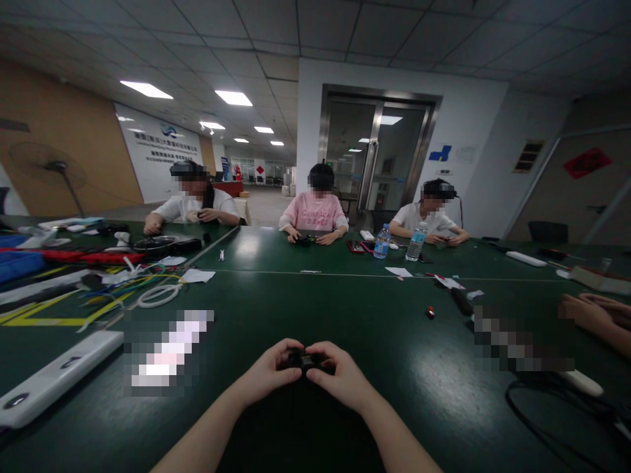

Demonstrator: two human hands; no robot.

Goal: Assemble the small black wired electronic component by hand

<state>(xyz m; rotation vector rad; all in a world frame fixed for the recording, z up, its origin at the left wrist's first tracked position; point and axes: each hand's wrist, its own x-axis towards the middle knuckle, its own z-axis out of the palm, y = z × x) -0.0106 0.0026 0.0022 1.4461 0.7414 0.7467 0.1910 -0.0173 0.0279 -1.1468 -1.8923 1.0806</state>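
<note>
Between my two hands, just above the green table (296,309), is a small black object (307,360), partly covered by the fingers; its kind cannot be made out. My left hand (266,374) pinches its left end, thumb in front and fingers behind. On the other end, my right hand (342,378) grips it in the same way, and the two thumbs nearly meet. Farther off to the right lies a small red and black piece (430,313), apart from both hands.
A white power strip (59,374) and loose cables (160,295) lie left. Two water bottles (382,242) stand at the far side. Black cable (532,414) curls at right, near another person's hand (591,318). Three people sit opposite, among them one in pink (315,213).
</note>
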